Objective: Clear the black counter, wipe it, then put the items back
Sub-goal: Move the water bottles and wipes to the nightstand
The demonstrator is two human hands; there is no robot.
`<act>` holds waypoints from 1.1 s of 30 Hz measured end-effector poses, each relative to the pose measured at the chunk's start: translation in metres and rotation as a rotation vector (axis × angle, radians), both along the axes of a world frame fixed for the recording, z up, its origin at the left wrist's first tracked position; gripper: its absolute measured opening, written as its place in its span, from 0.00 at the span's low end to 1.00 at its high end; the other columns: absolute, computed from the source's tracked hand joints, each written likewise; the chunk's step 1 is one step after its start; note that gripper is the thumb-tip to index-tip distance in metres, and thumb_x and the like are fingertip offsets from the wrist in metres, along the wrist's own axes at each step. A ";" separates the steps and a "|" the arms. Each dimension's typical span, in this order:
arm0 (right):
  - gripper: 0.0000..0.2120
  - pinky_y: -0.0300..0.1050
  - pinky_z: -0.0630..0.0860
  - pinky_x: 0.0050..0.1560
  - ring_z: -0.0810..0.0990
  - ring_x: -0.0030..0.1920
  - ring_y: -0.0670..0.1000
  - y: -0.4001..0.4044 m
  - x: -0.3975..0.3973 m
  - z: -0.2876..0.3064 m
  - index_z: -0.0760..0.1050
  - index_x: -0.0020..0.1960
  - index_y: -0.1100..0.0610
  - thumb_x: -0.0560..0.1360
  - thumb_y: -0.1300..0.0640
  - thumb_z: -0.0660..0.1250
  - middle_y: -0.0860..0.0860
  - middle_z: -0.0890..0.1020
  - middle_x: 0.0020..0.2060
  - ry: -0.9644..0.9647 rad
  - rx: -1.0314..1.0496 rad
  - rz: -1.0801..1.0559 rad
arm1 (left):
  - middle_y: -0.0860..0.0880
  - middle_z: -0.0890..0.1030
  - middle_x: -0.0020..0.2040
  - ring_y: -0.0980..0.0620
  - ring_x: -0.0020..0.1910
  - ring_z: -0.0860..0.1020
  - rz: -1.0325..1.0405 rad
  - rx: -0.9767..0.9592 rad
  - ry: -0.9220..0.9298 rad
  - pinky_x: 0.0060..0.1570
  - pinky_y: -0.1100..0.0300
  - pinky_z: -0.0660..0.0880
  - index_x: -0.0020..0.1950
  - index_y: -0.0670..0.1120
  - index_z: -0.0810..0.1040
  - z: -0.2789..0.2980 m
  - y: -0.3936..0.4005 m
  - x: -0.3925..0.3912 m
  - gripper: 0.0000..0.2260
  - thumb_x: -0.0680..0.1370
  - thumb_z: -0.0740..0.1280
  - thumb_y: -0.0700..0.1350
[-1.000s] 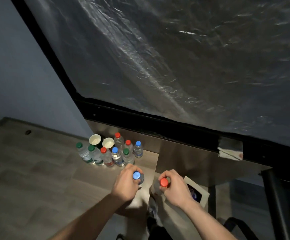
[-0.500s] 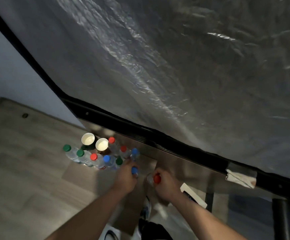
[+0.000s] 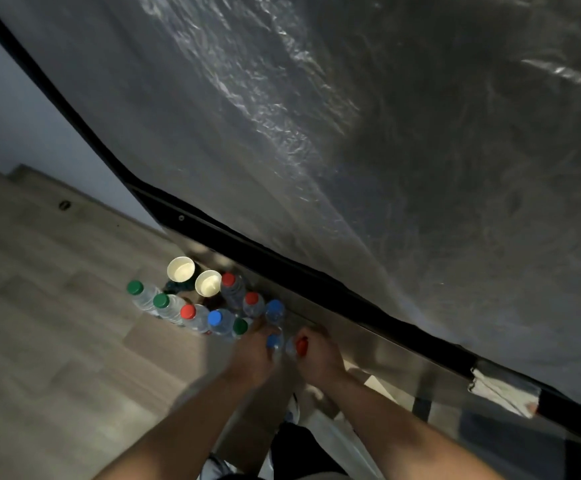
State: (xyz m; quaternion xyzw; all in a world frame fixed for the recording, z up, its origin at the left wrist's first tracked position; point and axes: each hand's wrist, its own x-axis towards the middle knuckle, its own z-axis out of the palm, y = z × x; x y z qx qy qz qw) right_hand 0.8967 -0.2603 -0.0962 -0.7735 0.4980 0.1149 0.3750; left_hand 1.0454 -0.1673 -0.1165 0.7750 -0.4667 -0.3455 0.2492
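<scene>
While your left hand (image 3: 252, 355) grips the blue-capped bottle (image 3: 274, 342) and your right hand (image 3: 318, 356) grips the red-capped bottle (image 3: 301, 345), fingers curled round each, lower both upright onto the floor (image 3: 57, 323) just beside the standing cluster of bottles (image 3: 209, 311), without knocking the paper cups (image 3: 193, 276).

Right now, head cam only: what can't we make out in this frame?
- Bodies of the blue-capped bottle and red-capped bottle: covered by the left hand and right hand, and motion-blurred.
- Whether those two bottles touch the floor: hidden by the hands.
- Black counter: top and right parts cut off by the frame edges; its surface lies under shiny plastic wrap.
- Bottle labels in the floor cluster: too small and blurred.
</scene>
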 end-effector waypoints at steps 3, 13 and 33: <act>0.11 0.48 0.77 0.60 0.81 0.59 0.55 0.000 0.006 -0.009 0.77 0.58 0.51 0.75 0.56 0.69 0.52 0.82 0.57 0.005 0.003 -0.004 | 0.46 0.80 0.64 0.45 0.63 0.78 -0.051 -0.015 -0.018 0.62 0.51 0.77 0.63 0.48 0.80 0.004 0.000 0.000 0.19 0.75 0.61 0.48; 0.14 0.48 0.75 0.59 0.79 0.60 0.56 -0.004 0.016 -0.014 0.74 0.57 0.51 0.73 0.58 0.71 0.52 0.81 0.57 0.008 0.047 -0.037 | 0.45 0.62 0.81 0.42 0.78 0.66 -0.116 0.185 -0.052 0.74 0.59 0.62 0.79 0.46 0.66 0.036 0.014 0.004 0.32 0.75 0.64 0.37; 0.30 0.39 0.66 0.73 0.73 0.72 0.50 0.148 -0.015 0.110 0.67 0.78 0.48 0.77 0.52 0.72 0.47 0.70 0.72 -0.081 0.020 -0.234 | 0.60 0.74 0.66 0.60 0.64 0.76 -0.294 0.135 -0.051 0.69 0.64 0.69 0.68 0.57 0.74 0.111 0.177 0.080 0.21 0.76 0.69 0.46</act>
